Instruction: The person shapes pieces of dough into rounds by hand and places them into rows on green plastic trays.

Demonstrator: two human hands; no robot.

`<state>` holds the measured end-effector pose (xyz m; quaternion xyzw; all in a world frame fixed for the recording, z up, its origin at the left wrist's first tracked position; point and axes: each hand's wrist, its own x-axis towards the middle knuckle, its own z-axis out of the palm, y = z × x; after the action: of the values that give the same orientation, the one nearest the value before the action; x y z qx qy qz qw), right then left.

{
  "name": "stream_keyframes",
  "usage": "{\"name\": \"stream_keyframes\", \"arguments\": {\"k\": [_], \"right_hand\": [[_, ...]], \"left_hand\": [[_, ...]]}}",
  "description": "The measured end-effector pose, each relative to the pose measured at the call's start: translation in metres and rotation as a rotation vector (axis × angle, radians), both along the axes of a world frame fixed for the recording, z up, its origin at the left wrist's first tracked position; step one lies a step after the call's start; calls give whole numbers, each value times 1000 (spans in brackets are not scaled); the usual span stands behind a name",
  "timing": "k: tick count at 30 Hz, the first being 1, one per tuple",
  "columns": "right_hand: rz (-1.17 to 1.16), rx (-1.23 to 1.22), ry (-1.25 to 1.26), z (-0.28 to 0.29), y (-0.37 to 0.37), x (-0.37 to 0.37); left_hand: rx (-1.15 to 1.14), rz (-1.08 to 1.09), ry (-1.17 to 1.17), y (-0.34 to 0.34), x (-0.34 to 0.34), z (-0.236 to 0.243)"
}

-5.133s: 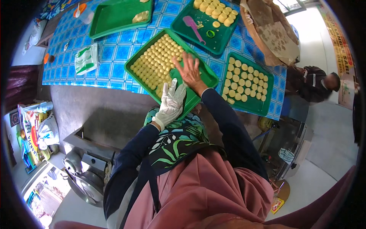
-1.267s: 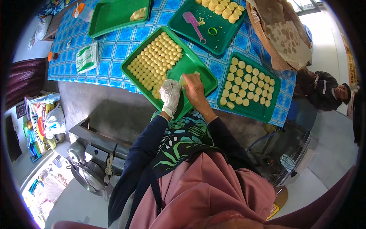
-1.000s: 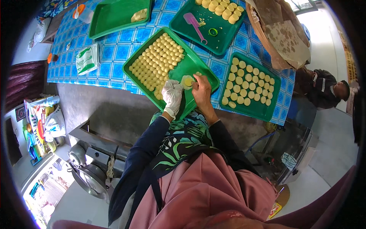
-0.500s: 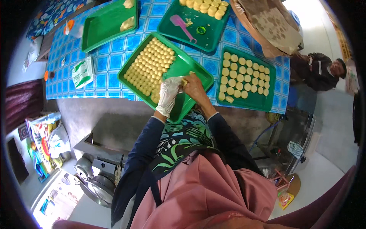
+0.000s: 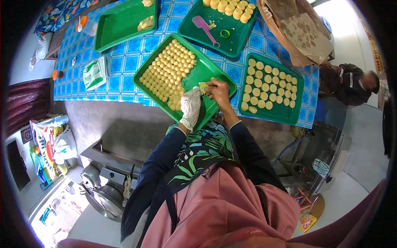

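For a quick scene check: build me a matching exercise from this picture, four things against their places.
Things:
1 pink scraper
2 white packet
3 dough piece
4 flat round pieces

Places:
A between left hand and right hand
B green tray on the right
C top tray, beside a green ring
D bare tablecloth, left

Pairs: 1-C, 2-D, 3-A, 4-B

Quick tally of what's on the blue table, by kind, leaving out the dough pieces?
Green trays: 4
Pink scraper: 1
Green ring cutter: 1
White packet: 1
Total: 7
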<state>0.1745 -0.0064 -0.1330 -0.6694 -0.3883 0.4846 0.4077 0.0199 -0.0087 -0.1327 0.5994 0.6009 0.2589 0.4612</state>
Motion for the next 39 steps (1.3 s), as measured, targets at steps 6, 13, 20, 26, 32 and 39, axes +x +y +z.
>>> {"name": "stream_keyframes", "arguments": {"k": [6, 13, 20, 26, 32, 39], "right_hand": [[-166, -97, 442, 27, -1, 16], [-71, 163, 240, 59, -11, 12], [-212, -133, 934, 51, -19, 21], [-238, -1, 692, 54, -25, 2], [113, 536, -772, 68, -33, -21], [103, 454, -933, 78, -43, -33]], "left_hand": [[-466, 270, -996, 15, 11, 43], [-542, 228, -1125, 17, 10, 77], [-598, 92, -1138, 19, 3, 108], [-474, 176, -1047, 12, -1, 88], [-368, 228, -970, -1, 12, 93], [-270, 212, -1001, -8, 8, 78]]}}
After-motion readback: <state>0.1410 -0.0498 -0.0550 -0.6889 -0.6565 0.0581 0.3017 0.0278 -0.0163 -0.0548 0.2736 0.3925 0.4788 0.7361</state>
